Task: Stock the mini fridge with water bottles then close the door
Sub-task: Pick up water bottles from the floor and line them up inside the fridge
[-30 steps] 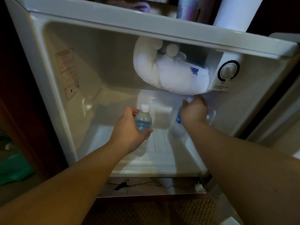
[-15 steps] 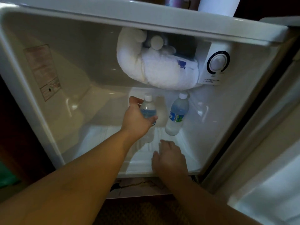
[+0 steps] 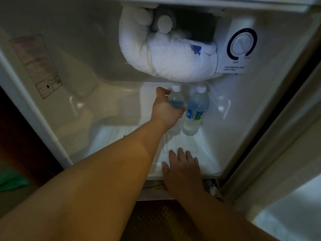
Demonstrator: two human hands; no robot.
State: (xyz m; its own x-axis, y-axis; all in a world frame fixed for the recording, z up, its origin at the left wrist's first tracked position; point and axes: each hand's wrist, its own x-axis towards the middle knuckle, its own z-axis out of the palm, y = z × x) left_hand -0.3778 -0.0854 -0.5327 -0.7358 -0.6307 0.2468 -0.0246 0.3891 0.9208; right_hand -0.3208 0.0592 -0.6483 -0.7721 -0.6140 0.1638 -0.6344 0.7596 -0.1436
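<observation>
Fingers (image 3: 163, 92) of the left hand (image 3: 165, 110) curl around the left water bottle (image 3: 176, 100), gripping its clear plastic body just below the shoulder; the thumb side hooks behind it and the forearm reaches straight in from the lower left. That bottle has a white screw cap and stands upright at the back of the mini fridge (image 3: 104, 94), on the white ribbed floor. Just beside it, to the right and touching or nearly so, stands the second water bottle (image 3: 195, 110), upright, clear, white-capped, with a blue and green label around its middle. Right hand (image 3: 182, 166): palm down, fingers spread and slack, holding nothing, resting flat at the front lip of the fridge floor, well apart from both bottles. Directly above the caps hangs a thick, rounded mass of white frost (image 3: 166, 54) wrapped around the freezer compartment. To its right, a white panel carries a round temperature dial (image 3: 242, 44) ringed in dark blue. A faded warning sticker (image 3: 35, 65) lies on the smooth moulded left wall. The door (image 3: 286, 197) stands open at the right edge.
</observation>
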